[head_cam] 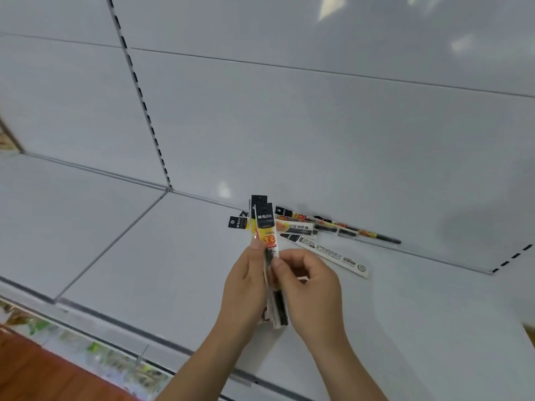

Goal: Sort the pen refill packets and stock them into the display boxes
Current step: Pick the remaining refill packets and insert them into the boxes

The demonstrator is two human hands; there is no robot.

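Observation:
My left hand (pixel 244 287) grips a small upright stack of pen refill packets (pixel 265 224) with black tops and yellow labels. My right hand (pixel 311 290) pinches the front packet of that stack between thumb and fingers. Behind the hands, several more refill packets (pixel 324 225) lie loose on the white shelf (pixel 144 256), against the back panel. One packet (pixel 333 253) lies face down, white side up. No display box is in view.
The white shelf back panel (pixel 318 125) rises behind the pile, with a slotted upright (pixel 139 91) at left. A seam (pixel 113 244) splits the shelf into two boards. Below the shelf's front edge (pixel 115 322), green-printed goods (pixel 95 351) and a reddish floor (pixel 34 374) show.

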